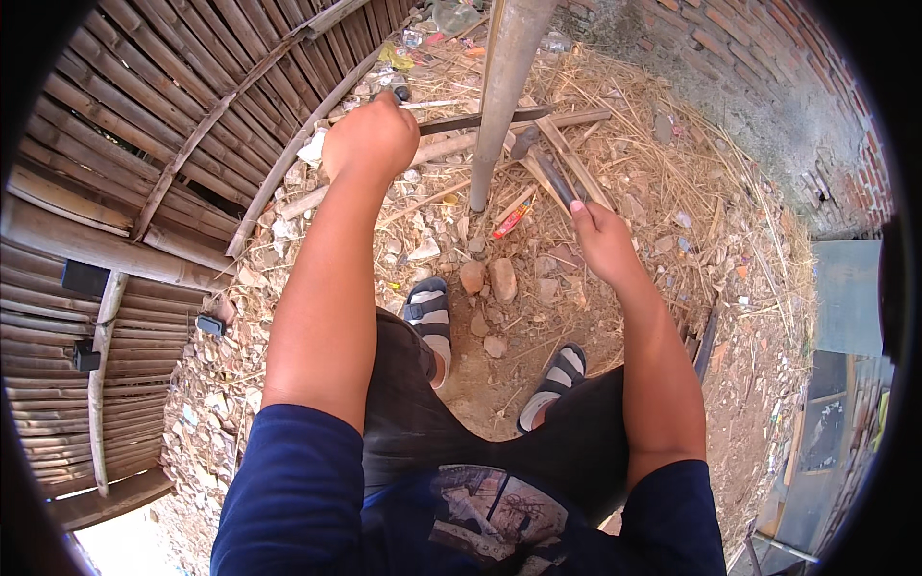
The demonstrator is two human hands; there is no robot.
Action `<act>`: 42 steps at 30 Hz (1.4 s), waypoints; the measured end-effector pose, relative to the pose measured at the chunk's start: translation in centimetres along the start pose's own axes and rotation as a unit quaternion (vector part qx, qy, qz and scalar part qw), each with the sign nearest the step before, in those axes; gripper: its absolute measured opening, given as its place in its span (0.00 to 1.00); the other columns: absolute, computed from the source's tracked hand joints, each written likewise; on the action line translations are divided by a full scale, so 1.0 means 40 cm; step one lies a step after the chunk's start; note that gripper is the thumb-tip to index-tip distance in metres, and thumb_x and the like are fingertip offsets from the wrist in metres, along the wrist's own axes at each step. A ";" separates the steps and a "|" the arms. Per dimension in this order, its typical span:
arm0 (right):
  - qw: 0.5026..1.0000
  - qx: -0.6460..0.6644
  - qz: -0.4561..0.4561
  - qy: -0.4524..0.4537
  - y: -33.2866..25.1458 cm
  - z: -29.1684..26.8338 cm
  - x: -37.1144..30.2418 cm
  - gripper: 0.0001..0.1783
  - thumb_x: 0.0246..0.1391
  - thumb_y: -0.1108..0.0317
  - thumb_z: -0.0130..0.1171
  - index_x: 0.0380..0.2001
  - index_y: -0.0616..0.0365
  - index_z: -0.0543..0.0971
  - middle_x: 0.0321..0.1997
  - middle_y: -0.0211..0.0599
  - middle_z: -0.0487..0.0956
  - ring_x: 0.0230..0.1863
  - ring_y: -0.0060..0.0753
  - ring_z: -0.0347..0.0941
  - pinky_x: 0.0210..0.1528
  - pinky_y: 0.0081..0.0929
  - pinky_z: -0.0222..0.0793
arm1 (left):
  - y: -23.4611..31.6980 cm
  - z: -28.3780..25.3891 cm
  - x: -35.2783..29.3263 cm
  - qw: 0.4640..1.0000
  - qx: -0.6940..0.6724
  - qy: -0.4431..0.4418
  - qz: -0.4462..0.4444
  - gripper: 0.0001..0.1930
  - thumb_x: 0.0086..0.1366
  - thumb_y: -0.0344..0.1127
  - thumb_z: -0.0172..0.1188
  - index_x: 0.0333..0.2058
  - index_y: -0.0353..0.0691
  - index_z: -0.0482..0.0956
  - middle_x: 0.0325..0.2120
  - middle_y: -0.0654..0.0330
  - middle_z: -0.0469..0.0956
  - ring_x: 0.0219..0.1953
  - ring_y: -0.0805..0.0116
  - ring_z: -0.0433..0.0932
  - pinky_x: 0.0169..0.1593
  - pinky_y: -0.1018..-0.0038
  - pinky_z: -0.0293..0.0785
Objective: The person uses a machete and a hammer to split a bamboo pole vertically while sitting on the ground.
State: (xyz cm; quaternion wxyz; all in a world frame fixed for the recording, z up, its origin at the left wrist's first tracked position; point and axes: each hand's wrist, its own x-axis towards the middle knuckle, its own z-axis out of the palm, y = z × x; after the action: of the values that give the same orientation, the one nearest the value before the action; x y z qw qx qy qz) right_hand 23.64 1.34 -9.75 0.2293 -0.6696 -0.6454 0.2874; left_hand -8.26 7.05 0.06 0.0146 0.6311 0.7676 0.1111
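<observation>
My left hand is closed in a fist around the handle of a machete, most of which its fingers cover. The dark blade of the machete reaches to the right and meets an upright, pale bamboo-like pole. Its tip shows again on the pole's far side; whether the blade touches or cuts into the pole I cannot tell. On the other side of the pole, my right hand grips the dark handle of a hammer. The hammer's head points up and left, close beside the pole.
Wooden sticks, dry straw and broken stones litter the ground. A red wrapper lies near the pole's foot. A bamboo-slat wall stands left, a brick wall right. My sandalled feet are apart below.
</observation>
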 end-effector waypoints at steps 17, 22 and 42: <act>0.947 0.311 -0.002 0.081 -0.054 -0.236 -0.068 0.19 0.74 0.51 0.53 0.36 0.57 0.75 0.18 0.21 0.65 0.16 0.14 0.59 0.18 0.20 0.56 | 0.020 -0.012 -0.020 1.000 0.009 -0.014 0.001 0.20 0.73 0.44 0.44 0.50 0.40 0.80 0.42 0.45 0.86 0.46 0.46 0.86 0.52 0.51 0.80; 0.974 0.189 -0.079 0.092 -0.024 -0.234 -0.066 0.22 0.72 0.51 0.55 0.36 0.62 0.77 0.21 0.30 0.73 0.21 0.22 0.67 0.25 0.29 0.63 | 0.023 -0.024 -0.020 1.000 0.017 -0.020 -0.002 0.21 0.73 0.45 0.43 0.51 0.42 0.81 0.42 0.46 0.87 0.46 0.47 0.86 0.53 0.52 0.80; 0.985 0.133 -0.040 0.101 -0.093 -0.077 -0.044 0.25 0.75 0.50 0.49 0.36 0.64 0.76 0.24 0.51 0.77 0.28 0.52 0.77 0.34 0.45 0.69 | -0.017 0.010 -0.026 0.999 0.029 0.015 0.038 0.18 0.73 0.45 0.43 0.47 0.46 0.82 0.38 0.49 0.87 0.43 0.48 0.86 0.50 0.52 0.80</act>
State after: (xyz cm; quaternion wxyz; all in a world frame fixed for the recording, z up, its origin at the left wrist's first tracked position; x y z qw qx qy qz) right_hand 22.99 0.03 -4.83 0.3918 -0.6321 -0.6013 0.2921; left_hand -8.63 5.97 -0.58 -0.0196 0.6585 0.7458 0.0992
